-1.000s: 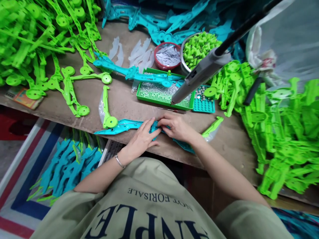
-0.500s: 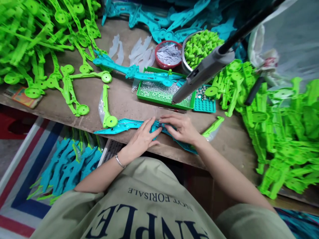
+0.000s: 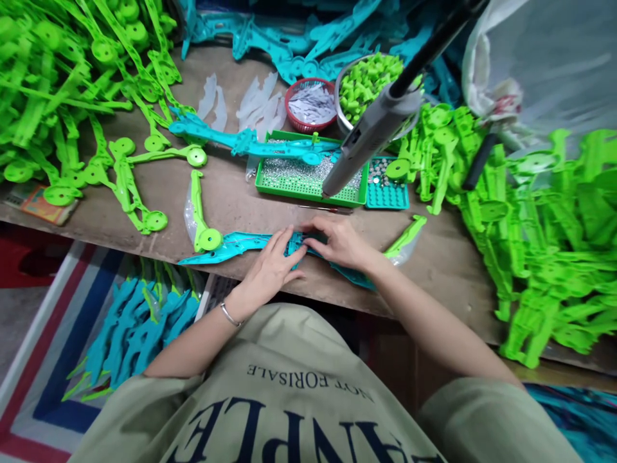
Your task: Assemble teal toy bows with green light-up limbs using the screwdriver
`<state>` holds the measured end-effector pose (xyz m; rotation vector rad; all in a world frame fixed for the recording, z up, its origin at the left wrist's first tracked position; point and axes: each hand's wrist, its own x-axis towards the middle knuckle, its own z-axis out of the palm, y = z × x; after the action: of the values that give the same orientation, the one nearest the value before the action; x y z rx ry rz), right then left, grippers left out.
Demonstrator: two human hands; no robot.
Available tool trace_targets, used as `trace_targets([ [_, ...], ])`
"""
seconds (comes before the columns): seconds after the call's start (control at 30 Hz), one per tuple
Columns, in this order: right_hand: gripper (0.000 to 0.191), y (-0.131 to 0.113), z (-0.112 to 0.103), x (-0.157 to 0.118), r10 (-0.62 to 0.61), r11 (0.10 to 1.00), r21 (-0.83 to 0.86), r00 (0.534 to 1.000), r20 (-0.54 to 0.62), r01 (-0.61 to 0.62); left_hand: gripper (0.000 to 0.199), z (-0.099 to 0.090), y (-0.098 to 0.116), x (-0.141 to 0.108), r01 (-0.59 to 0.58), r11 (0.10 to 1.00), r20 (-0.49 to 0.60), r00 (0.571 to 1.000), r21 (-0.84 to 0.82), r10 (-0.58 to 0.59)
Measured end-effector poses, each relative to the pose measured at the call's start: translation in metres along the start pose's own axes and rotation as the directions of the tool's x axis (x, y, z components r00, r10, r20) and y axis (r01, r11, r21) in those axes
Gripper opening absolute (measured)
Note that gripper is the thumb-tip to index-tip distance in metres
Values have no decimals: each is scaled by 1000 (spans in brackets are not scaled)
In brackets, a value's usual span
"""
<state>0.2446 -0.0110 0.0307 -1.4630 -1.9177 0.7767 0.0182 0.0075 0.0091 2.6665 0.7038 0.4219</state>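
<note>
A long blue plastic part [image 3: 241, 244] lies along the front of the bench, its hollow side up, with a thin wire-like line inside. My left hand [image 3: 270, 262] rests across its middle, fingers stretched out and flat. Close beside it, my right hand [image 3: 340, 241] bends over the same part, thumb and fingers drawn together at its centre. Whatever is between those fingertips is hidden. A green arm with a round end [image 3: 208, 239] joins the blue part on the left, with clear film along it. Another green arm [image 3: 407, 235] sticks out beyond my right wrist.
An electric screwdriver [image 3: 361, 138] hangs over a green tray [image 3: 311, 191] of small screws. A second blue part [image 3: 279, 149] lies across that tray. Behind are a red basket [image 3: 311, 125] and a bowl of green pieces [image 3: 343, 112]. Green parts [image 3: 486, 212] heap up on both sides.
The view has shifted slightly, so the bench things sit a little further left. Both hands stay at the middle of the blue part, the right fingers barely moved.
</note>
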Motion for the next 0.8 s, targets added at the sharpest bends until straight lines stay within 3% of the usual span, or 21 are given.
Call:
trace_targets([
  [0.1,26,-1,-19,-10,125,991,50,985,-117,-120,62,-4,0,1,-9,1000,17,1000,6,9],
  [0.2,21,0,-37,-29,250,967,13,938,-240,-254,64,-8,0,2,-13,1000,41,999,14,12],
  [0.3,18,-4,-43,-53,301,951,-6,929,-216,-309,64,-7,2,4,-25,999,44,999,26,24],
  [0.47,12,-13,-27,-73,206,978,12,963,-174,-207,65,1,8,7,-25,999,11,1000,20,25],
  [0.8,13,-4,-7,-62,133,977,-133,961,-244,-169,65,1,10,8,-30,999,2,1000,12,30],
])
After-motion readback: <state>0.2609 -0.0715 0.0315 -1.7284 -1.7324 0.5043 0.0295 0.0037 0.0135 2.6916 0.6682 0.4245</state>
